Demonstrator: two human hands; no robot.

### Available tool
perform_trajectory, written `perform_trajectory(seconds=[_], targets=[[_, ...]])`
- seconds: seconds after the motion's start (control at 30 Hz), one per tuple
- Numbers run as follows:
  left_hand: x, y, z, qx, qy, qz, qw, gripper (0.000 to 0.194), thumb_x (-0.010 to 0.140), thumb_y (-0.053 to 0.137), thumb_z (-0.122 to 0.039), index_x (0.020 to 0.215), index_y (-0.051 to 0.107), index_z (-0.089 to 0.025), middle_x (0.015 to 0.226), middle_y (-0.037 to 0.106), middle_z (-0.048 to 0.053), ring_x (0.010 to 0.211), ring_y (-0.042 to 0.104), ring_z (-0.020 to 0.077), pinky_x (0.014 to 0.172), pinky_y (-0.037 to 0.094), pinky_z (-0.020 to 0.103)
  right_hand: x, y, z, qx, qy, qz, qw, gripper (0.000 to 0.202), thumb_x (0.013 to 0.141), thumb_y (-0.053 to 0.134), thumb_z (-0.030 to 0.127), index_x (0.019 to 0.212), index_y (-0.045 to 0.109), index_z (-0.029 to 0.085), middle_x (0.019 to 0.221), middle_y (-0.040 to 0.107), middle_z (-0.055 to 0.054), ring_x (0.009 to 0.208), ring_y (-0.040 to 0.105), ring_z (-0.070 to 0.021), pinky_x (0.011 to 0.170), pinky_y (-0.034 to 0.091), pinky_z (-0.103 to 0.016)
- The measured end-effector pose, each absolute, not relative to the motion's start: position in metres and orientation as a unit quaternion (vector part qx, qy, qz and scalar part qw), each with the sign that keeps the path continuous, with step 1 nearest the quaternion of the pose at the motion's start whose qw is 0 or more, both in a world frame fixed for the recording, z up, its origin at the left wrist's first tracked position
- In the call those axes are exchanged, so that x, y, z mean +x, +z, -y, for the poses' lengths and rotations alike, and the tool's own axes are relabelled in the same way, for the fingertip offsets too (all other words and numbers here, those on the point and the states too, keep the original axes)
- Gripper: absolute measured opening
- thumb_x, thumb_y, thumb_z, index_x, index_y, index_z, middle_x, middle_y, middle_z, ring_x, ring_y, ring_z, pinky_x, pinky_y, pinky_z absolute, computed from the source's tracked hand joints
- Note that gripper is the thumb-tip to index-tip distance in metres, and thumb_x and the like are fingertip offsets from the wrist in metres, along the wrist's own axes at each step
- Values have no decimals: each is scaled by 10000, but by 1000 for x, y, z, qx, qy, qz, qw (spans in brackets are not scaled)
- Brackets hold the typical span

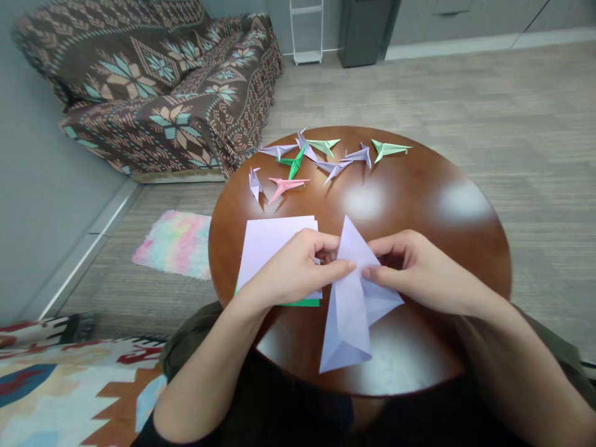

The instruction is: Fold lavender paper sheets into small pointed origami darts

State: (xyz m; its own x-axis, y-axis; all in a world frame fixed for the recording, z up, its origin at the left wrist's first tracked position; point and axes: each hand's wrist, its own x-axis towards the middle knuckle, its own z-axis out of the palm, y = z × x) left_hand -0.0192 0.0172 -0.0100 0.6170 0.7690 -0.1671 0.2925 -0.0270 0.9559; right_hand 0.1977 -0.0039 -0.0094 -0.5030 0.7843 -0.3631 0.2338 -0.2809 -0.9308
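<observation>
The left hand (298,273) and the right hand (410,270) both pinch the half-folded, pointed lavender paper sheet (351,304), fingertips meeting at its middle crease, and hold it just above the near part of the round, glossy brown wooden table (419,192). Under the left hand lies a flat stack of lavender and green square papers (274,242). Farther back, near the table's far edge, a scatter of small folded paper cranes in lavender, green and pink (321,158) is spread.

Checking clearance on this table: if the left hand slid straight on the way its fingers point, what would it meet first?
The left hand points right; it would probably first meet the right hand, across the lavender folded paper both pinch.
</observation>
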Motion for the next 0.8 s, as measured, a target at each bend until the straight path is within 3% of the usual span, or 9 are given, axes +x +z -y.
perform_trajectory(seconds=[0.17, 0.4, 0.57, 0.8], targets=[[-19, -11, -18, 659, 223, -387, 604, 232, 908, 658, -349, 831, 681, -131, 656, 585, -22, 531, 502, 85, 503, 387, 204, 200, -11, 2, -473, 634, 568, 226, 146, 806, 744, 287, 748, 705, 159, 710, 676, -6, 604, 545, -145, 535, 370, -242], [-22, -10, -22, 561, 351, -442, 606, 295, 877, 718, -402, 764, 599, -156, 707, 594, -23, 634, 576, 90, 587, 459, 179, 205, -8, 1, -517, 515, 622, 283, 229, 885, 704, 375, 798, 724, 164, 703, 637, -4, 622, 521, -144, 528, 358, -243], [-21, -9, -22, 559, 290, -444, 637, 362, 823, 759, -455, 711, 598, -151, 661, 535, -30, 591, 517, 88, 518, 388, 183, 201, -7, 4, -521, 477, 647, 287, 262, 908, 683, 376, 758, 711, 164, 675, 602, 7, 604, 486, -128, 502, 332, -240], [-17, -20, -20, 545, 279, -422, 669, 347, 732, 858, -382, 760, 589, -165, 761, 666, 7, 677, 606, 119, 595, 436, 203, 199, -6, 5, -517, 475, 632, 328, 240, 871, 754, 371, 750, 709, 169, 681, 633, 15, 622, 534, -119, 524, 381, -218]])
